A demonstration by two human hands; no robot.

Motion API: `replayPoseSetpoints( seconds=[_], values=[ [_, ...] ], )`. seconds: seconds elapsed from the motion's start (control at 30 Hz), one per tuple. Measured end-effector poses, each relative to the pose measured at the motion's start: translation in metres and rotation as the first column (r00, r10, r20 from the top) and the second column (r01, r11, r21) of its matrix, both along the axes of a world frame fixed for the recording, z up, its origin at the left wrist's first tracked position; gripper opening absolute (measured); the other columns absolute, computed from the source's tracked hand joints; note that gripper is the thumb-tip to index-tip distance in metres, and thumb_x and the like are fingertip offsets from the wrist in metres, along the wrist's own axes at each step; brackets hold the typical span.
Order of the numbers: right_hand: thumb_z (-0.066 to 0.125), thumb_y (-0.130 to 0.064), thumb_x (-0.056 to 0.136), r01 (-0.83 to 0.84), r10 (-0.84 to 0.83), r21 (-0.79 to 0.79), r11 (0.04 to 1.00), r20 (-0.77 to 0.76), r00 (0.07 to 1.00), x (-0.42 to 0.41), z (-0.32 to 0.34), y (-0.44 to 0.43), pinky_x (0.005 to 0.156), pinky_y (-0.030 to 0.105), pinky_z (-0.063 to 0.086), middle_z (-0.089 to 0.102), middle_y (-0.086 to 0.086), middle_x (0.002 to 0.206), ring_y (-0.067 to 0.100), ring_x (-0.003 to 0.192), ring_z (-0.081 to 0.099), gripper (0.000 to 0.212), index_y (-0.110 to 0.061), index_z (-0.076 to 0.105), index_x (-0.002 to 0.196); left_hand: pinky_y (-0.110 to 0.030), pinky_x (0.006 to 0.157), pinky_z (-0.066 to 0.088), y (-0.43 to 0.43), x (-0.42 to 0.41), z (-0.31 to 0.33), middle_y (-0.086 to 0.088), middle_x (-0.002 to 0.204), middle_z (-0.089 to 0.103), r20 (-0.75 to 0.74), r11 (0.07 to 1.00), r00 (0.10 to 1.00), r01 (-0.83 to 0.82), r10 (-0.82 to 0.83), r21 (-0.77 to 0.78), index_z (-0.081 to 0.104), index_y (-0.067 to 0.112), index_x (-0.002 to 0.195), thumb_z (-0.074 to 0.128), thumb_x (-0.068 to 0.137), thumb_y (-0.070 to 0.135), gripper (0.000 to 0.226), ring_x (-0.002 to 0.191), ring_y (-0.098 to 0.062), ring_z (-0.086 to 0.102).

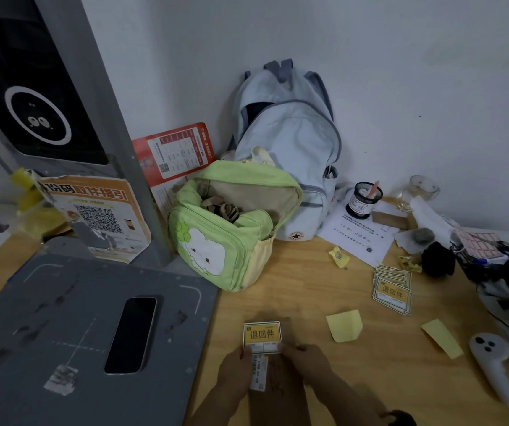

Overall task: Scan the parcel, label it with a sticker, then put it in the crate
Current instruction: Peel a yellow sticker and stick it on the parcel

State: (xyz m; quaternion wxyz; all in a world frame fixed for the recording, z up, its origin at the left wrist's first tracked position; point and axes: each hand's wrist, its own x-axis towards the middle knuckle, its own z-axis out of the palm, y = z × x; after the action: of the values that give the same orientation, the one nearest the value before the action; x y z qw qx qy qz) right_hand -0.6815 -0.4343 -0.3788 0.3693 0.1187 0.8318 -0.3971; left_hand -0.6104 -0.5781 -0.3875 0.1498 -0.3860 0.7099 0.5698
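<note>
- Brown parcel flat on the wooden desk, near edge, centre, with a white barcode label.
- Yellow-and-white sticker reading "退回件" over the parcel's far end.
- Left hand pinching the sticker's near left corner; right hand pinching its near right corner.
- Far right: stack of matching stickers.
- Left: dark phone on grey scanner base.
- Behind: green backpack, pale blue backpack.
</note>
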Motion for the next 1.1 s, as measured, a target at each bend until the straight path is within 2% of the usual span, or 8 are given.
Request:
replayPoseSetpoints(
  seconds=[0.07,0.13,0.2,0.4,0.5,0.67,0.9,1.1],
  values=[
    [0.073,-0.047,0.074,0.04,-0.039,-0.078,0.996,0.023,0.999,0.007,-0.002,0.0,0.08,0.035,0.057,0.075,0.003,0.095,0.018,0.087,0.07,0.046,-0.011,0.074,0.102,-0.04,0.083,0.056,0.002,0.001,0.001,-0.009,0.096,0.069,-0.001,0.997,0.998,-0.062,0.063,0.049,0.064,0.015,0.101,0.034,0.1,0.032,0.034,0.091,-0.026,0.066],
    [0.074,-0.04,0.074,0.077,-0.077,-0.132,0.988,0.002,0.997,0.012,-0.002,0.0,0.087,0.038,0.057,0.075,0.002,0.097,0.018,0.089,0.07,0.042,-0.013,0.073,0.106,-0.036,0.073,0.057,0.004,0.002,0.002,-0.006,0.088,0.069,-0.016,0.994,0.996,-0.092,0.093,0.051,0.063,0.015,0.095,0.036,0.1,0.031,0.032,0.083,-0.023,0.066],
    [0.075,-0.037,0.073,0.111,-0.115,-0.174,0.978,-0.012,0.993,0.014,0.003,0.0,0.081,0.035,0.057,0.074,-0.001,0.097,0.015,0.088,0.069,0.043,-0.013,0.071,0.109,-0.028,0.061,0.05,0.005,0.004,0.004,-0.001,0.078,0.066,-0.045,0.991,0.991,-0.122,0.124,0.056,0.065,0.012,0.095,0.036,0.1,0.03,0.035,0.073,-0.019,0.064],
    [0.076,-0.038,0.074,0.191,-0.197,-0.269,0.944,0.006,0.98,0.008,0.031,-0.003,0.061,0.026,0.047,0.063,0.001,0.103,0.012,0.085,0.061,0.049,-0.021,0.055,0.115,-0.027,0.059,0.048,0.007,-0.005,0.027,-0.003,0.079,0.067,-0.144,0.964,0.957,-0.234,0.251,0.127,0.065,0.017,0.092,0.041,0.099,0.03,0.029,0.073,-0.02,0.064],
    [0.076,-0.035,0.075,0.22,-0.251,-0.331,0.918,-0.055,0.966,0.001,0.049,-0.007,0.082,0.038,0.055,0.065,0.007,0.111,0.024,0.096,0.064,0.055,-0.015,0.054,0.122,-0.033,0.072,0.054,0.006,-0.013,0.048,-0.009,0.088,0.07,-0.224,0.967,0.943,-0.22,0.245,0.13,0.067,0.015,0.098,0.041,0.099,0.029,0.029,0.083,-0.026,0.067],
    [0.076,-0.031,0.076,0.232,-0.299,-0.42,0.877,-0.098,0.949,-0.01,0.087,-0.009,0.088,0.047,0.056,0.067,0.012,0.112,0.028,0.096,0.066,0.057,-0.014,0.053,0.125,-0.039,0.08,0.054,0.006,-0.023,0.084,-0.014,0.095,0.07,-0.278,0.948,0.912,-0.255,0.301,0.19,0.066,0.013,0.101,0.043,0.098,0.028,0.028,0.091,-0.031,0.067],
    [0.077,-0.032,0.075,0.211,-0.353,-0.556,0.804,-0.16,0.922,-0.014,0.148,0.001,0.085,0.047,0.057,0.067,0.01,0.108,0.026,0.095,0.067,0.057,-0.016,0.049,0.122,-0.029,0.063,0.047,0.02,-0.027,0.149,-0.004,0.076,0.069,-0.398,0.94,0.855,-0.267,0.334,0.214,0.07,0.016,0.083,0.048,0.096,0.03,0.029,0.073,-0.019,0.064],
    [0.071,-0.031,0.081,0.185,-0.384,-0.679,0.711,-0.155,0.91,-0.018,0.211,0.023,0.061,0.032,0.056,0.069,0.01,0.102,0.025,0.088,0.069,0.048,-0.015,0.049,0.12,-0.023,0.05,0.045,0.038,-0.031,0.226,0.005,0.058,0.07,-0.502,0.926,0.784,-0.249,0.365,0.284,0.07,0.021,0.066,0.061,0.089,0.034,0.028,0.063,-0.013,0.065]
  ],
)
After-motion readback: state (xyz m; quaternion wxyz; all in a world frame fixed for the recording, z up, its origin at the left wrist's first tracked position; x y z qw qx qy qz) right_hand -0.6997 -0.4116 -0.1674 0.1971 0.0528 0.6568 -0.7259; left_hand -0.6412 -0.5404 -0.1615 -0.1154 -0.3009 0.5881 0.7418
